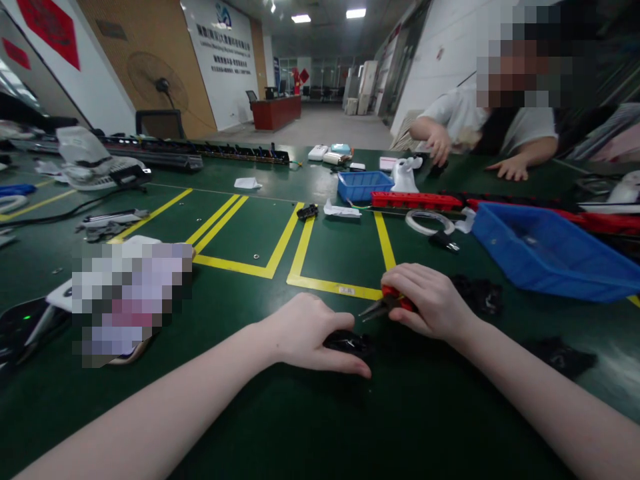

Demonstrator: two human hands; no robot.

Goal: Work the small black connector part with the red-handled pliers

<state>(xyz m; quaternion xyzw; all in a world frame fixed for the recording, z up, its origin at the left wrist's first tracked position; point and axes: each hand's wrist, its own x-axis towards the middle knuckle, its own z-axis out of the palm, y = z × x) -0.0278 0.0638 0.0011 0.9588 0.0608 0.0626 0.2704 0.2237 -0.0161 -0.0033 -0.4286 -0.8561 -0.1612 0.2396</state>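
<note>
A green desk [280, 433], marked with yellow tape [235, 267], fills most of the scene. At its far right sits another person [453, 110], one hand spread on the surface. A large blue bin [560, 270] stands on the right, nearer than a long red strip [415, 199]; a smaller blue bin [365, 183] is just beyond the strip's left end. At the near middle, the left hand [305, 333] grasps a glossy black piece [350, 343] between thumb and index finger, low over the desk; whether the piece touches it, I cannot tell. The right hand's [430, 297] fingers are wrapped around red-handled pliers [383, 307], whose tips point left, near the piece. Farther off, a small black part [307, 212] lies by the tape.
</note>
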